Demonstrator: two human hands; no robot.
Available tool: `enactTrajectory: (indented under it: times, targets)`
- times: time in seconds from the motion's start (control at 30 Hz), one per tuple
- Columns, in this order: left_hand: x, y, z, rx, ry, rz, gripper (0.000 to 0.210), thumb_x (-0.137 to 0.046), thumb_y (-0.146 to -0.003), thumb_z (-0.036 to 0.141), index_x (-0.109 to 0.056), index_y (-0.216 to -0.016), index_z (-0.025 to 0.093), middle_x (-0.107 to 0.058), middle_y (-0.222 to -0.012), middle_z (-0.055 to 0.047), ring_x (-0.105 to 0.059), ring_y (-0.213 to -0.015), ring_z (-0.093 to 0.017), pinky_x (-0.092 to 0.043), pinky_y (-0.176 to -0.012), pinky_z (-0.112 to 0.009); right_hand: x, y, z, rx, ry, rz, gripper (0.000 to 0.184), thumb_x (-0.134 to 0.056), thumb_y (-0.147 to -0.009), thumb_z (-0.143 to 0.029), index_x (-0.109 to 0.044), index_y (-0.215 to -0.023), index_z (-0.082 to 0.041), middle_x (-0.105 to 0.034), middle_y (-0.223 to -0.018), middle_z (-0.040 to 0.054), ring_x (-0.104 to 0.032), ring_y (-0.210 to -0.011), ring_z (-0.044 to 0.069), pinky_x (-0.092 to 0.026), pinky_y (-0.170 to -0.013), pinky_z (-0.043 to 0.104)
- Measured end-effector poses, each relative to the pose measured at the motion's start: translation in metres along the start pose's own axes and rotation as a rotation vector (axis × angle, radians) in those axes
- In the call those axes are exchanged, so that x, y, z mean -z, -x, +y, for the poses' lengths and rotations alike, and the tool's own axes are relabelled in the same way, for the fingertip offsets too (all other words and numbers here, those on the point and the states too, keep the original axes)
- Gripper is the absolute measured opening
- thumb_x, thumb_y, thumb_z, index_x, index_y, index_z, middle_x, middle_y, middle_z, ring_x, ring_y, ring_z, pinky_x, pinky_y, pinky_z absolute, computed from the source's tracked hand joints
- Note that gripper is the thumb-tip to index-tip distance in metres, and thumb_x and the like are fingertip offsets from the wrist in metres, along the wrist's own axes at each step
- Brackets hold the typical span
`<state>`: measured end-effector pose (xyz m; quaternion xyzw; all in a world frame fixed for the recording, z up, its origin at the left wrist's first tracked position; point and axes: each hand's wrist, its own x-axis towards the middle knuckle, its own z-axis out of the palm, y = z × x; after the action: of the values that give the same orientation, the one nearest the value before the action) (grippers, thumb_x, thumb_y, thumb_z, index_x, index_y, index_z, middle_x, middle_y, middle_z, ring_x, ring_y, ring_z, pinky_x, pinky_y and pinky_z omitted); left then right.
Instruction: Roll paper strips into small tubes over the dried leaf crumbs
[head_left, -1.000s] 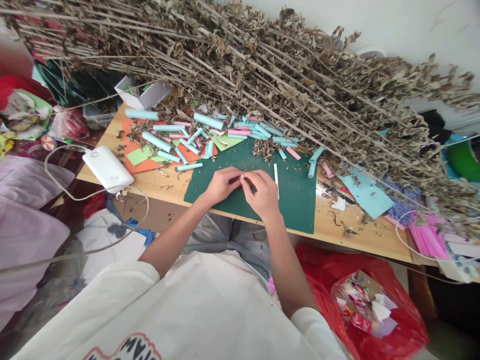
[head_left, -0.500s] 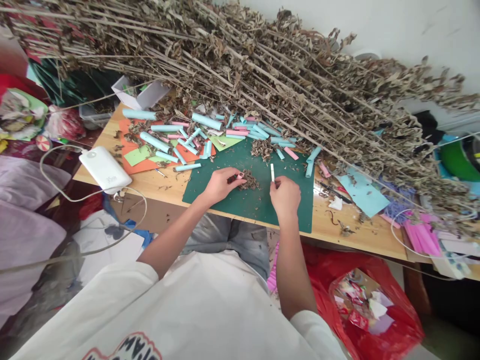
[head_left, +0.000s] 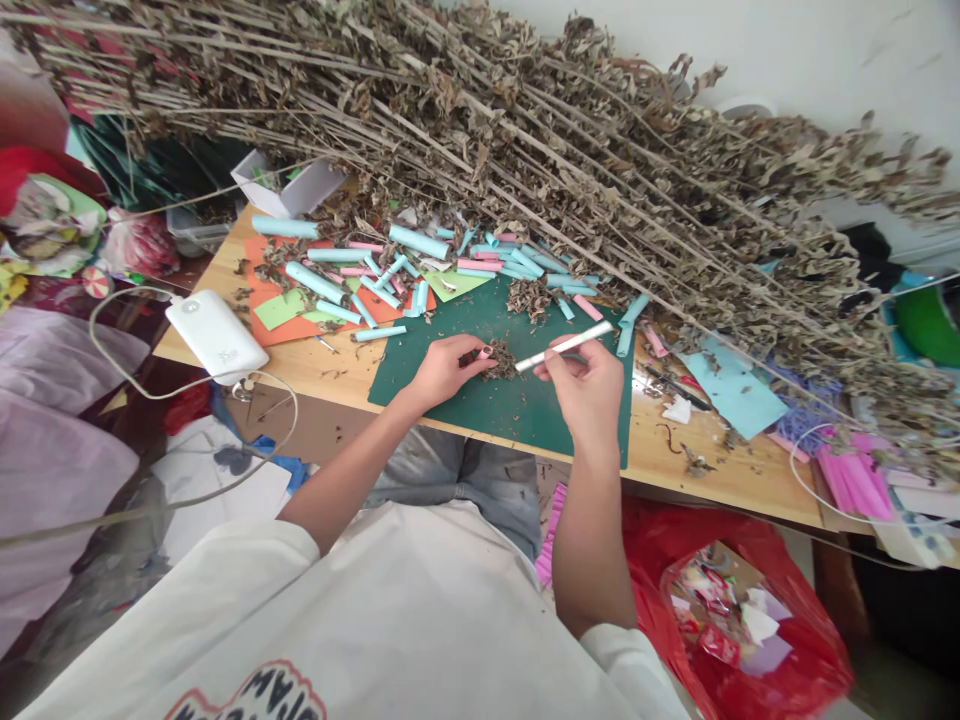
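Note:
My left hand (head_left: 444, 371) is closed on a small pink paper tube (head_left: 486, 353), its open end facing right. Beside it, a small pile of crumbled dry leaves (head_left: 501, 362) lies on the dark green cutting mat (head_left: 450, 408). My right hand (head_left: 589, 392) is closed around a thin white stick (head_left: 566, 343), held slanting, with its lower end pointing left at the leaves near the tube. Whether the stick touches the leaves, I cannot tell.
Blue paper tubes (head_left: 417, 241) and pink ones lie along the back over orange paper (head_left: 300, 330). Bundled dried stalks (head_left: 465, 110) stretch across behind. A white power bank (head_left: 217, 335) with a cable sits left. A red bag (head_left: 780, 520) of scraps is below the table's right.
My right hand has turned the white stick from upright to slanting, with one end now near the leaves and pink tube. My left hand stays in nearly the same place.

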<state>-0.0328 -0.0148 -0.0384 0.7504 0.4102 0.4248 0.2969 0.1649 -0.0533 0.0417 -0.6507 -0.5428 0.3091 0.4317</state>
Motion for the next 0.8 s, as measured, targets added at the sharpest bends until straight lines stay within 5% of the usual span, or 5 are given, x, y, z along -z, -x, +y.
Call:
enactTrajectory:
  times: [0.13,0.6,0.8]
  targets:
    - [0.000,0.000,0.000,-0.004,-0.009,0.004,0.032,-0.064,-0.088,0.047,-0.066,-0.085,0.015,-0.064,-0.074,-0.002,-0.052,-0.060,-0.010,-0.040,-0.061,-0.021,-0.015,0.008,-0.025,0.163,-0.260,-0.002,0.019,-0.065,-0.086,-0.039,-0.063,-0.092,-0.021,-0.068,-0.083,0.0017,-0.069,-0.071,0.016,-0.060,-0.069,0.031]
    - [0.001,0.000,-0.001,0.010,0.020,-0.027,0.032,-0.061,-0.090,0.047,-0.066,-0.085,0.015,-0.064,-0.076,-0.003,-0.055,-0.065,-0.012,-0.042,-0.062,-0.022,-0.030,0.011,-0.036,0.489,0.203,-0.048,0.009,-0.053,-0.093,-0.026,-0.062,-0.093,-0.022,-0.067,-0.093,0.0055,-0.065,-0.080,0.017,-0.056,-0.074,0.031]
    - [0.001,0.001,-0.001,0.008,0.028,-0.027,0.031,-0.061,-0.090,0.045,-0.066,-0.086,0.015,-0.065,-0.078,-0.003,-0.056,-0.066,-0.012,-0.043,-0.063,-0.022,-0.030,0.012,-0.038,0.463,0.230,-0.103,0.012,-0.049,-0.094,-0.025,-0.060,-0.094,-0.023,-0.066,-0.096,0.0065,-0.064,-0.083,0.018,-0.054,-0.077,0.030]
